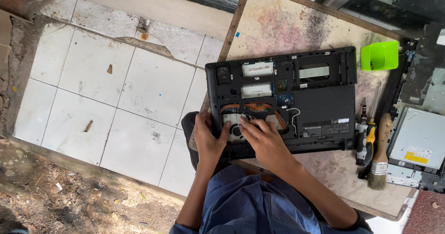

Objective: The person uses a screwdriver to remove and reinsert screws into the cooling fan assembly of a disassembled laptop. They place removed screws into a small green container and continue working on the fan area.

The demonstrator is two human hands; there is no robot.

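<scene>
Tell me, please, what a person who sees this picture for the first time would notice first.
The opened black laptop lies bottom-up on the worn wooden table, its inner parts showing. Both hands rest on its near left corner by the cooling fan: the left hand at the edge, the right hand beside it. A bright green tray stands at the far right.

your right hand (pixel 264 139) and left hand (pixel 208 134) cover part of the fan (pixel 234 131) in the laptop (pixel 324 109); the drive (pixel 419 146) runs off the right edge.
</scene>
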